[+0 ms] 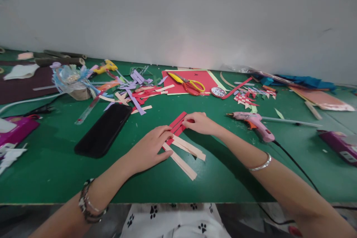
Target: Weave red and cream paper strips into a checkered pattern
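Red paper strips lie side by side on the table between my hands, with narrow dark gaps between them. Cream paper strips cross their lower end and fan out to the right. My left hand presses the near end of the strips down, its thumb on a cream strip and its fingers curled over the red ones. At the far end, my right hand pinches a red strip between thumb and fingertips. The fingers hide part of where the strips cross.
A black phone lies left of my hands. To the right rests a pink glue gun with its cord. Behind are scissors on red paper, a round tin, loose paper strips and a yellow glue gun.
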Motion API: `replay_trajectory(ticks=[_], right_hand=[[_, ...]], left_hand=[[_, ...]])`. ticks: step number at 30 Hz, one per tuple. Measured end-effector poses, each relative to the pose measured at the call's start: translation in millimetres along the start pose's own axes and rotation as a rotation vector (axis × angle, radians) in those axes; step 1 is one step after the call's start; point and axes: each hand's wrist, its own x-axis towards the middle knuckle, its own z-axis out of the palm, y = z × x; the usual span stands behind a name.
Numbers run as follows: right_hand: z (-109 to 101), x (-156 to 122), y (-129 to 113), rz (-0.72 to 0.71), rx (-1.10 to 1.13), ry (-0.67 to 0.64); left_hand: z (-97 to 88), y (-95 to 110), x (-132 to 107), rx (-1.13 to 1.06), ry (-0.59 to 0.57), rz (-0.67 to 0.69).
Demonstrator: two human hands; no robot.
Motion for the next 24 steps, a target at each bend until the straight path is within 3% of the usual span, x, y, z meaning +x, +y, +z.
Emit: replay_trajectory(ticks=[12, 15, 19, 24], right_hand=[[9.9, 2.2, -3.9, -0.019, -0.137, 0.167], [9.1, -1.4, -4.9, -0.005, -0.209, 0.316], [4.0, -19.0, -14.0, -0.042, -0.245, 0.518], [16.6, -52.2, -31.2, -0.186, -0.211, 0.301]], left_hand=[[-3.3, -4.5, -0.3, 0.037, 0.045, 0.018], [-7.7, -14.1, -5.5, 0.105, 0.081, -0.056], [-12.1, -25.4, -11.6, 0.126, 0.038, -0.104], [-12.4, -19.7, -11.5, 0.085, 0.029, -0.088]])
